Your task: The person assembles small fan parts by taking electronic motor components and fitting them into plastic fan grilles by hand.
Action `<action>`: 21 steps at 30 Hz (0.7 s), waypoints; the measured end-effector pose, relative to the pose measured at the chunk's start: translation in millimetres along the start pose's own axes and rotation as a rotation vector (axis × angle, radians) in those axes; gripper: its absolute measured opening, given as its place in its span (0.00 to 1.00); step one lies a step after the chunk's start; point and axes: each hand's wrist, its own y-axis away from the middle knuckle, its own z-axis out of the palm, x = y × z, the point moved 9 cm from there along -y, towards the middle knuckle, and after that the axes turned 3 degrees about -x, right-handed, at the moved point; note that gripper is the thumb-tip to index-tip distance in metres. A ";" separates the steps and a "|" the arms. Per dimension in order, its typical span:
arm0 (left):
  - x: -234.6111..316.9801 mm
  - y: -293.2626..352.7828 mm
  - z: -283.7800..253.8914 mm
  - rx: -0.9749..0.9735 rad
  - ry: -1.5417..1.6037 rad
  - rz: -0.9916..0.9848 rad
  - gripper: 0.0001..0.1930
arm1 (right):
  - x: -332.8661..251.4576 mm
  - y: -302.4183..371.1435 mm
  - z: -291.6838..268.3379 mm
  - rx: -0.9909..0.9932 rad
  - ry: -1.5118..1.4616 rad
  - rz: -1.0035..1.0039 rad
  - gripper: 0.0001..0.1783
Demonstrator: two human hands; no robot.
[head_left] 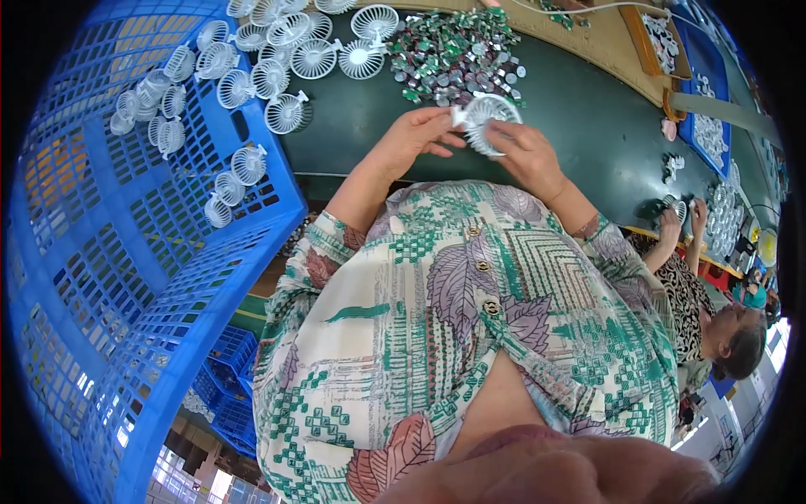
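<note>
One white fan cage (494,109) is held over the green table's (579,109) near edge: the left hand (411,134) pinches its short stem, other fingers loose; the right hand (527,158), blurred, bends over the cage, its grip unclear. Work seems partway: many similar cages (315,59) lie about, perhaps finished, some in the blue basket (281,178); a big heap of small parts (453,55) is left.

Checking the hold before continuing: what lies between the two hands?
In the head view, a white ribbed fan guard lies between the left hand and the right hand, which partly covers it.
</note>
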 end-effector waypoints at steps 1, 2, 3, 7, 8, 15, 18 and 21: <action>-1.8 -2.1 -10.3 0.005 -0.011 0.004 0.15 | 13.7 7.8 -5.2 0.067 -0.018 0.070 0.25; 6.7 -3.0 -44.1 0.205 -0.269 0.097 0.14 | 37.3 21.3 -8.9 0.115 0.005 0.204 0.25; 18.8 -1.7 -71.8 0.390 -0.527 0.184 0.14 | 57.8 32.4 -19.2 0.181 0.042 0.335 0.23; 70.2 24.9 -137.1 0.898 -1.084 0.448 0.12 | 145.8 110.9 -40.8 0.331 0.179 0.769 0.18; 82.6 18.6 -129.9 0.880 -1.281 0.484 0.14 | 164.0 130.1 -39.8 0.324 0.197 0.851 0.18; 97.2 -51.6 -148.3 0.772 -1.725 0.210 0.34 | 174.1 133.6 -40.6 0.177 0.749 0.960 0.23; 97.2 -53.8 -147.3 0.853 -1.730 0.144 0.35 | 150.9 95.5 -33.8 0.283 0.426 0.745 0.17; 95.3 -39.4 -131.2 0.867 -1.830 0.158 0.35 | 136.8 56.1 -22.7 0.384 0.170 0.646 0.11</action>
